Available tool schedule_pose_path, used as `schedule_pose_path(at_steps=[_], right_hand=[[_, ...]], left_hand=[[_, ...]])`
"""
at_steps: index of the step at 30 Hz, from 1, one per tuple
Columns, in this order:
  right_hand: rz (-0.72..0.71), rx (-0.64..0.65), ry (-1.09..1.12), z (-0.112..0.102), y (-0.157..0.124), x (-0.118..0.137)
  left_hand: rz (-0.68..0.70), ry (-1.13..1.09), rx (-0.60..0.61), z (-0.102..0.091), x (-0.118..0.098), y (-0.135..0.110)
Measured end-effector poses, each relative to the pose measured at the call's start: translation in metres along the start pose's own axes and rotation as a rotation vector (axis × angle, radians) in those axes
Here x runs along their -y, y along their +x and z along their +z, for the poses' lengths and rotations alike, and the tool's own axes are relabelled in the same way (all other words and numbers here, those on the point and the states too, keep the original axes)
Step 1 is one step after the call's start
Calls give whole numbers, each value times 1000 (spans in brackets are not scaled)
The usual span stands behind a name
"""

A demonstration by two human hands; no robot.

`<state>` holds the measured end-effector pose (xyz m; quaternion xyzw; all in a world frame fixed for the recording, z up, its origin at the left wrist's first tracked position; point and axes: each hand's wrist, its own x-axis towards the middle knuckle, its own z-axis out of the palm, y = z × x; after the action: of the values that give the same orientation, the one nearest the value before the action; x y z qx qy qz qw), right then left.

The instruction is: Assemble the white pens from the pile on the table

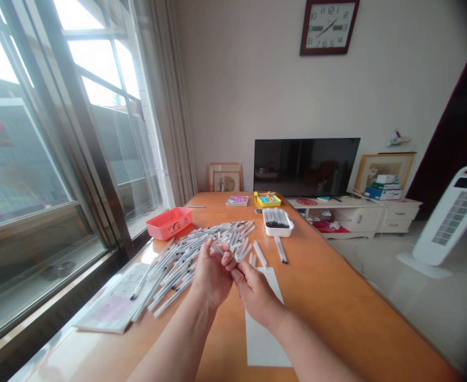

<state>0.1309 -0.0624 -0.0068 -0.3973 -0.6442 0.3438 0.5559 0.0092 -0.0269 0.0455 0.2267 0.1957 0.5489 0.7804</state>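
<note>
My left hand [213, 276] is closed around a whitish pen barrel [217, 249], which pokes out between thumb and fingers. My right hand [255, 294] meets it in the middle, thumb and fingers pinched at the near end of the same barrel; the fingers hide that end. Beyond and left of the hands lies a loose heap of pens [189, 260], pale barrels with some black tips. A white sheet of paper [263, 345] lies under my right hand. Past it, a few pens [281, 250] lie side by side near a white tray [279, 232] filled with upright-leaning pens.
A red plastic basket [170, 224] stands at the table's left edge. A booklet [112, 302] lies partly under the heap. Farther back are a pink book [236, 201] and a yellow box [268, 201]. The wooden table [337, 318] ends at the right above a tiled floor.
</note>
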Motion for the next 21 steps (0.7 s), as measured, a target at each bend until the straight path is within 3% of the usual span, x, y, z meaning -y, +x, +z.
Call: schedule_pose_path(at_steps=[12, 21], right_hand=[[-65, -6, -151, -3, -1, 3], [-37, -72, -70, -4, -1, 4]], left_hand=[[46, -28, -8, 5, 2, 2], [59, -59, 57, 4, 6, 4]])
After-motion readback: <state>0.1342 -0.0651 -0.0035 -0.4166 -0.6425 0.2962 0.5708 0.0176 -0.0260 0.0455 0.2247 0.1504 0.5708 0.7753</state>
